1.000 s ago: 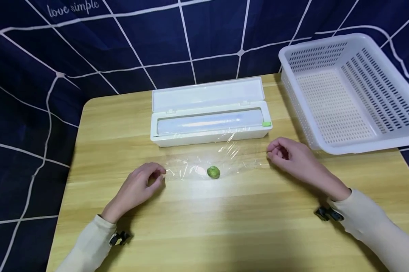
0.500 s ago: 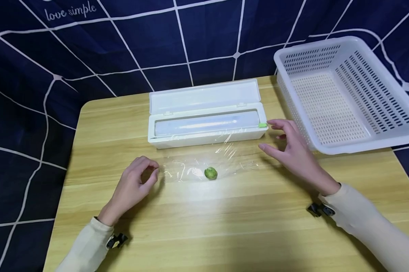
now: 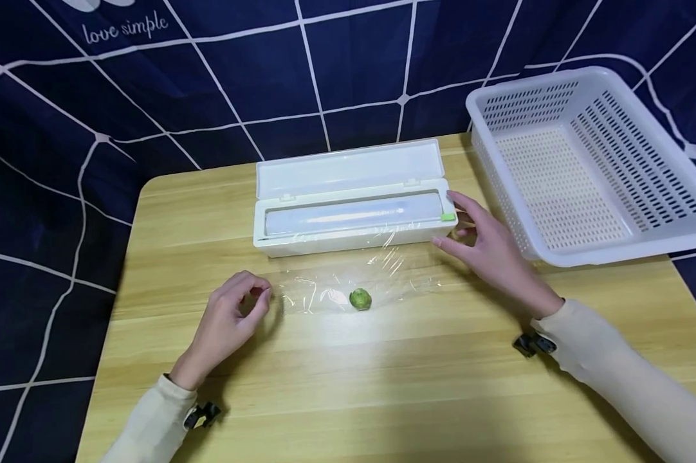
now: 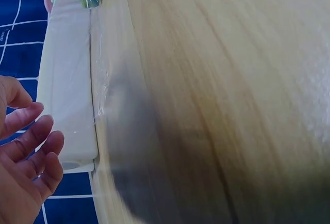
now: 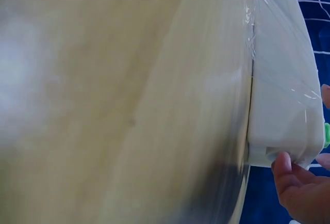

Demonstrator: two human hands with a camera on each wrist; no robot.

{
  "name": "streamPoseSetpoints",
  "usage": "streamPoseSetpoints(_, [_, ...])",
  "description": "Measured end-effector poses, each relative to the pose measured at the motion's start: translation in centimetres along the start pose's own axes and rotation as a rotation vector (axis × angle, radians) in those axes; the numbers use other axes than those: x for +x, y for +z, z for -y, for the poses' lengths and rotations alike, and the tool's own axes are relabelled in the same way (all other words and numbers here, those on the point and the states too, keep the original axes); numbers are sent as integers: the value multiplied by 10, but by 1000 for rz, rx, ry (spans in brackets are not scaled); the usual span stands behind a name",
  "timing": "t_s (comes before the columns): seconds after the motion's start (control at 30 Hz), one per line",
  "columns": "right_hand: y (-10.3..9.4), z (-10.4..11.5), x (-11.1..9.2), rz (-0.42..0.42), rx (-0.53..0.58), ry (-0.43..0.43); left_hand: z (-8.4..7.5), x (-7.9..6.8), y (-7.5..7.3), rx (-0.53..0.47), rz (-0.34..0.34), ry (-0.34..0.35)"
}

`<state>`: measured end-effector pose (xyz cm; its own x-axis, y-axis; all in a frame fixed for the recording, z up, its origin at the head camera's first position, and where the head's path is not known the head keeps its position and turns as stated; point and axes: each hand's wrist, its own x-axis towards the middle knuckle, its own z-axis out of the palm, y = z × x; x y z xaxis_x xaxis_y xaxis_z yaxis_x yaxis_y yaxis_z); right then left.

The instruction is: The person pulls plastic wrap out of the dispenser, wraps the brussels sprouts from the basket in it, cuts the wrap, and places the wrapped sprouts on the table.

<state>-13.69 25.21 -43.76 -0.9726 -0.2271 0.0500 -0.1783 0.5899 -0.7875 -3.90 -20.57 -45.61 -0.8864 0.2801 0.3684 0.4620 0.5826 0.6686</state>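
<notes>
A white cling film box (image 3: 354,239) stands with its lid raised, showing the film roll (image 3: 354,215) inside. From its front edge a clear sheet of cling film (image 3: 325,283) stretches over the table. A small green Brussels sprout (image 3: 360,299) lies at the sheet's near edge. My left hand (image 3: 226,321) pinches the film's left corner between thumb and forefinger. My right hand (image 3: 493,251) grips the box's right end, beside the green cutter slider (image 3: 448,217). In the right wrist view the thumb (image 5: 283,164) presses low on the end face.
A white perforated plastic basket (image 3: 512,186) stands at the right, close behind my right forearm. Dark blue cloth with white lines (image 3: 359,71) hangs along the wooden table's (image 3: 336,392) back and left edges.
My right hand has let go of the film's right corner, spread its fingers and moved up onto the box's right end. The left hand has stayed at the film's left corner.
</notes>
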Motion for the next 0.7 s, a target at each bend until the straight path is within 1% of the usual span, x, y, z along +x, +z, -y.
streamPoseSetpoints(0.1, [1,-3,3,-5,-17,-4,0,-1,2,-6,-3,-7])
streamPoseSetpoints(0.27, [0,-5,8,-10,-8,-29,-1,0,3,-19,1,-7])
streamPoseSetpoints(0.4, [-1,-7,9,6,-50,-56,-1,1,4,-28,-2,2])
streamPoseSetpoints(0.5, [-1,-7,9,9,-66,-56,-2,1,5,-40,0,11])
streamPoseSetpoints(0.6, [-1,-8,9,1,-59,-55,-2,2,7,-54,4,29])
streamPoseSetpoints(0.7, [-1,-9,10,-3,-63,-71,-4,4,8,-57,-11,67])
